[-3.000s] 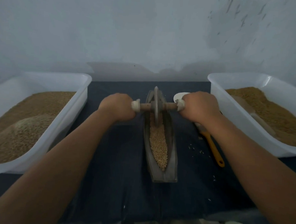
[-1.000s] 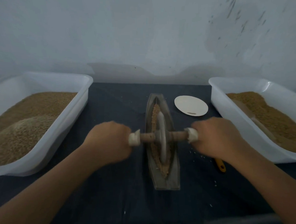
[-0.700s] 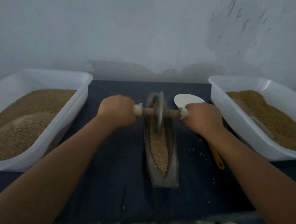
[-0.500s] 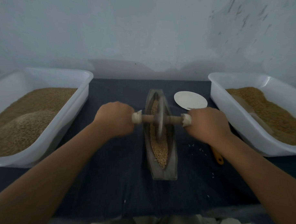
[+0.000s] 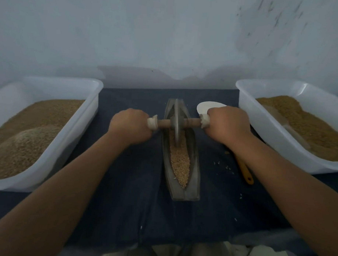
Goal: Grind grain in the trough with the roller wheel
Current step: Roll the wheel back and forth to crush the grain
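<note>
- The roller wheel (image 5: 176, 126) stands upright on its edge in the far half of the trough (image 5: 194, 167), its rim down in the grain (image 5: 179, 160).
- The grey, boat-shaped trough lies lengthwise at the middle of the dark cloth (image 5: 124, 174). Grain fills its channel from the wheel to near the close end.
- A wooden axle (image 5: 191, 122) runs through the wheel, crosswise over the trough.
- The left hand (image 5: 131, 126) is curled in a fist round the axle's left end.
- The right hand (image 5: 228, 126) grips the right end the same way.
- A white disc (image 5: 205, 108) lies behind the right hand, partly hidden by it.
- A yellow-handled tool (image 5: 246, 173) lies under the right forearm, with loose grains (image 5: 224, 166) beside it.
- The left tub (image 5: 68, 143) and the right tub (image 5: 269, 135), both white, flank the cloth, each holding brown grain.
</note>
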`<state>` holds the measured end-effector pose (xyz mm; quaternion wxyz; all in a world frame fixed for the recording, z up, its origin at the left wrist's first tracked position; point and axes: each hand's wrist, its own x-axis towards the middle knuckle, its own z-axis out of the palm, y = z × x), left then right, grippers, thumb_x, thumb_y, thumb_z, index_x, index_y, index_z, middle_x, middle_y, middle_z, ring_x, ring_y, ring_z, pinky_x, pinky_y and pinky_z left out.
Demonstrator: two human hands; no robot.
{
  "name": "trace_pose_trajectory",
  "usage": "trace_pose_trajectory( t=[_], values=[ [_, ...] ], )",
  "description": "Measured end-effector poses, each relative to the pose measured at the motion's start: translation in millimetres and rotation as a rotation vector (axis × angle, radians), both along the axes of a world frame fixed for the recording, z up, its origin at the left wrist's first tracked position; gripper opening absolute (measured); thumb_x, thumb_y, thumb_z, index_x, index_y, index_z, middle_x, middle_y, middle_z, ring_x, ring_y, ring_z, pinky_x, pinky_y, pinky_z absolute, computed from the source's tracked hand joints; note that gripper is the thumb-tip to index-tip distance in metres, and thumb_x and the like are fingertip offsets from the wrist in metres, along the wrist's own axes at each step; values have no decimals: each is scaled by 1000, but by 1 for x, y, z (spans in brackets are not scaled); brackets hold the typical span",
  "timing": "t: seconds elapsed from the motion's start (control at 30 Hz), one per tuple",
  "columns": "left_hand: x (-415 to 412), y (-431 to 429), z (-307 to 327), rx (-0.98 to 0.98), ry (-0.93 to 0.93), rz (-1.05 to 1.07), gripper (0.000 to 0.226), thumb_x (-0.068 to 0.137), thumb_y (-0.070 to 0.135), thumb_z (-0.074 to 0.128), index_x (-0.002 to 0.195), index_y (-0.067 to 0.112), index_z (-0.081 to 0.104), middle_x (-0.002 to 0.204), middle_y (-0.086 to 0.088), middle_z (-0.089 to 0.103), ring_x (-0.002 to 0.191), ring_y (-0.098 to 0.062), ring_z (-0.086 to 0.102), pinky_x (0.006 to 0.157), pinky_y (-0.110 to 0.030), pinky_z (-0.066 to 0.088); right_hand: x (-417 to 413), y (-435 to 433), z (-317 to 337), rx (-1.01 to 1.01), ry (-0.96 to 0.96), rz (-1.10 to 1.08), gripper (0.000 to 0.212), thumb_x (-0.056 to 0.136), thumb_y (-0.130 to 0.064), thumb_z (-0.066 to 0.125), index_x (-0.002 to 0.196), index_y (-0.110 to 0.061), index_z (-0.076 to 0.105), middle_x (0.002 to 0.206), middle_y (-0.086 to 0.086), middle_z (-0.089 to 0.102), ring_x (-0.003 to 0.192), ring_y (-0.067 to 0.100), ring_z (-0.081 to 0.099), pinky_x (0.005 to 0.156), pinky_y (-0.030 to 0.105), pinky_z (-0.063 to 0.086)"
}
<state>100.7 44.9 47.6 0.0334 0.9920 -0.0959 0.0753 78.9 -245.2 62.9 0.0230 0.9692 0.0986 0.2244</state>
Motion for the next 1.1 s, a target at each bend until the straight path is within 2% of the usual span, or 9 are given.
trace_pose_trajectory(
  t=[0.1,0.2,0.27,0.4,0.53,0.7,0.83,0.97,1.1],
  values=[
    [-45,12,-10,5,28,-38,26,86,46,58,68,28,55,67,9,60,60,-15,58,53,-28,41,-38,-6,1,-65,65,33,25,79,-44,62,67,-26,50,57,-7,49,50,16,48,49,32,47],
    [-83,24,-15,87,-145,-132,33,80,54,56,61,30,44,52,10,46,44,-10,42,44,-23,24,-79,-17,-11,5,27,81,29,69,-61,43,62,-33,39,50,-13,38,43,12,45,42,28,39],
    [-77,23,-13,109,-216,-167,36,78,55,56,58,30,40,49,11,41,42,-8,37,45,-21,19,-82,-24,-21,59,66,86,29,69,-65,40,64,-36,39,53,-15,38,47,11,47,44,31,42],
    [-19,6,-8,55,-91,-41,32,84,54,54,65,28,54,64,10,56,58,-16,57,53,-28,40,-20,-10,-18,-13,-32,0,36,86,-60,48,65,-30,45,53,-11,39,46,4,32,46,23,25],
    [14,-2,-3,-26,-55,53,36,88,58,56,72,26,59,76,5,64,70,-24,64,63,-34,51,26,4,3,-112,19,-59,20,86,-40,56,73,-24,58,60,-5,50,52,17,48,50,30,44],
    [-37,13,-15,37,-91,-36,28,84,48,57,66,28,50,64,9,55,56,-17,55,54,-30,45,-23,-10,-7,-42,17,69,26,80,-44,60,64,-28,47,56,-9,46,50,14,47,47,29,41],
    [-73,23,-20,109,-321,-190,42,77,52,60,59,31,28,47,13,34,38,-9,35,44,-19,19,-65,-25,-19,48,46,97,30,69,-61,45,60,-33,37,49,-13,39,46,2,37,43,25,31],
    [-31,14,-22,72,-248,-113,37,83,46,62,59,28,41,54,11,45,47,-15,49,47,-24,33,-31,-17,-23,7,17,31,35,80,-61,47,62,-32,41,52,-12,43,47,6,39,46,25,27],
    [16,2,-11,-32,-147,2,35,90,49,61,64,26,53,64,9,57,59,-18,58,56,-29,47,18,2,-6,-1,-52,28,41,91,-42,60,60,-26,38,54,-9,37,47,14,35,49,25,25]
  ],
)
